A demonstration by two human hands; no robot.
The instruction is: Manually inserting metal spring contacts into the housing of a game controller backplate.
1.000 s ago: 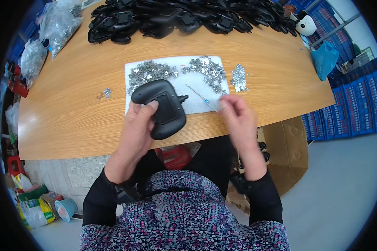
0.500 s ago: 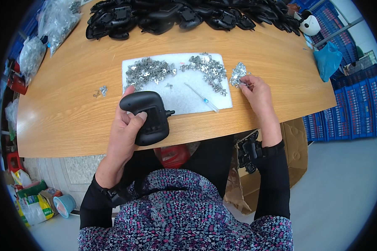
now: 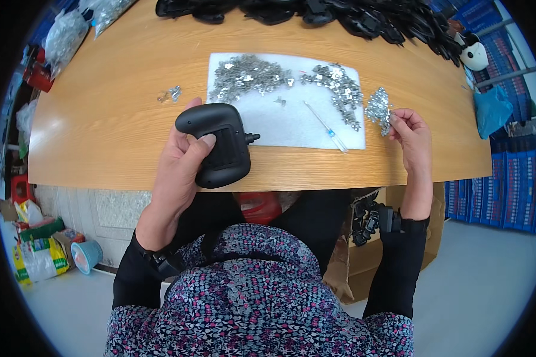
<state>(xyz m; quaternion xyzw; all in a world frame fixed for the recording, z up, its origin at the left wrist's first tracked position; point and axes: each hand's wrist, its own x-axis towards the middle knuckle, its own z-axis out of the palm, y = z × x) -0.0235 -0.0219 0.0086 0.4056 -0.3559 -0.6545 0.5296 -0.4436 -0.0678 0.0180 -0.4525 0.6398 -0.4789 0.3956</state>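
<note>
My left hand (image 3: 181, 157) is closed round a black game controller (image 3: 237, 156), its back turned up and a recessed battery bay showing, with my thumb at the bay's edge. A short black stub sticks out from its right side. My right hand (image 3: 412, 134) has thumb and fingers pinched together at the near right edge of a small pile of shiny metal pieces (image 3: 376, 106). What sits between the fingertips is too small to make out. A white foam mat (image 3: 292, 128) lies between the hands, bearing heaps of small metal contacts (image 3: 244, 76) and a thin screwdriver (image 3: 326, 126).
Black controller shells (image 3: 363, 21) are heaped along the table's far side. A few loose metal bits (image 3: 171, 94) lie left of the mat. Clear bags of parts (image 3: 65, 38) stand far left, a blue bag (image 3: 493, 112) far right. An open cardboard box (image 3: 372, 265) stands below the table's right side.
The view has shifted, so the table sits higher and farther right. Relative to the mat, the controller has moved a little left. My right hand has drawn slightly back toward me at the pile.
</note>
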